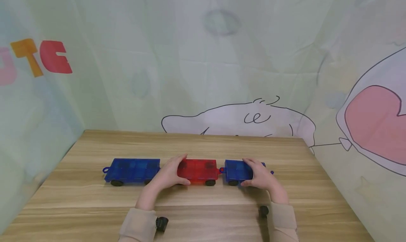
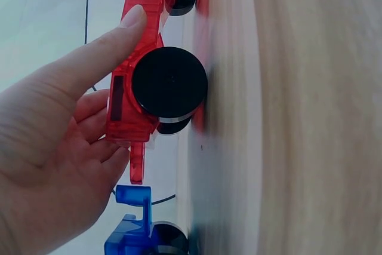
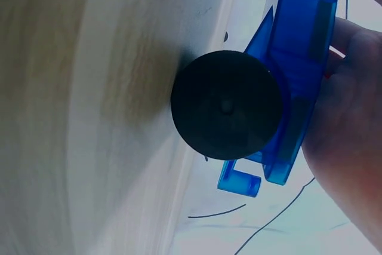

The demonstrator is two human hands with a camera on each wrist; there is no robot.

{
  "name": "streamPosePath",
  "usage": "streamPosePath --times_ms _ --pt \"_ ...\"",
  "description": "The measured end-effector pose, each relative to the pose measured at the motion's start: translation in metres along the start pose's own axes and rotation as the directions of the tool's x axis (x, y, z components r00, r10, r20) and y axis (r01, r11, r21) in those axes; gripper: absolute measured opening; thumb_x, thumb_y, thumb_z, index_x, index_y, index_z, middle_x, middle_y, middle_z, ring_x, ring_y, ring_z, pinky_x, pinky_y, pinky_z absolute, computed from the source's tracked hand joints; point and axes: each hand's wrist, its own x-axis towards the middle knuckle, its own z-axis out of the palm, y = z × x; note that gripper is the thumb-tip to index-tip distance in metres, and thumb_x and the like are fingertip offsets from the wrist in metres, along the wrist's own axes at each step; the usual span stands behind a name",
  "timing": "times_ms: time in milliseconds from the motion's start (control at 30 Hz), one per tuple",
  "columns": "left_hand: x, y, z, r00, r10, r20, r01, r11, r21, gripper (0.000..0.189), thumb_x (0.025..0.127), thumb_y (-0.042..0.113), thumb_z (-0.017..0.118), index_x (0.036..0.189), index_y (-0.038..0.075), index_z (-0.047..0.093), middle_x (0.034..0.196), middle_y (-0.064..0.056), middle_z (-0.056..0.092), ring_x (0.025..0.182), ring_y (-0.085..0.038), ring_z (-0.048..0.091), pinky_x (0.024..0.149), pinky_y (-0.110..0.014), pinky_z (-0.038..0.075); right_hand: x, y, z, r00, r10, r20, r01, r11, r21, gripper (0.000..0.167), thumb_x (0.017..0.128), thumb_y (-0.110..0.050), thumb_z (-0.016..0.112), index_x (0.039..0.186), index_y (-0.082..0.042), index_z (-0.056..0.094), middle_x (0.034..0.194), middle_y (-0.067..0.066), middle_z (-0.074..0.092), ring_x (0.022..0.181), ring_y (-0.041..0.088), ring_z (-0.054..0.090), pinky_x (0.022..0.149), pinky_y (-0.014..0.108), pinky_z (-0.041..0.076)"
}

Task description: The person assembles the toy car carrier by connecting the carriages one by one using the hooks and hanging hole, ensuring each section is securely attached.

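Observation:
Three see-through toy train cars on black wheels stand in a row on the wooden table. My left hand [image 1: 169, 172] grips the red car [image 1: 201, 168] in the middle by its left end, thumb on the near side and fingers behind. With my right hand [image 1: 261, 175] I hold the shorter blue car [image 1: 236, 170] across its right part, thumb near and fingers far. Between these two cars their coupling ends meet at a blue ring [image 1: 222, 170]. To the left is the longer blue car [image 1: 134, 169]; its hook [image 2: 135, 195] lies close to the red car's tab [image 2: 137, 162], and whether they are linked I cannot tell.
The wooden table [image 1: 209, 213] reaches back to a printed cloth [image 1: 190, 76] hanging behind and at both sides. A black wrist camera [image 1: 161, 223] sits at the left cuff and another camera [image 1: 263, 211] at the right cuff.

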Motion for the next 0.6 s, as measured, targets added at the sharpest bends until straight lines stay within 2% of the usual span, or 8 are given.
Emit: streamPosePath --times_ms 600 --pt "0.0009 0.0020 0.0019 1.000 -0.007 0.004 0.007 1.000 0.017 0.093 0.072 0.021 0.087 0.148 -0.002 0.038 0.148 -0.022 0.045 0.138 -0.042 0.038 0.112 -0.057 0.034 -0.0010 -0.0019 -0.0026 0.998 0.044 0.035 -0.044 0.999 -0.012 0.090 0.070 -0.025 0.086 0.144 0.003 0.043 0.144 0.029 0.044 0.132 0.049 0.042 0.106 0.064 0.037"
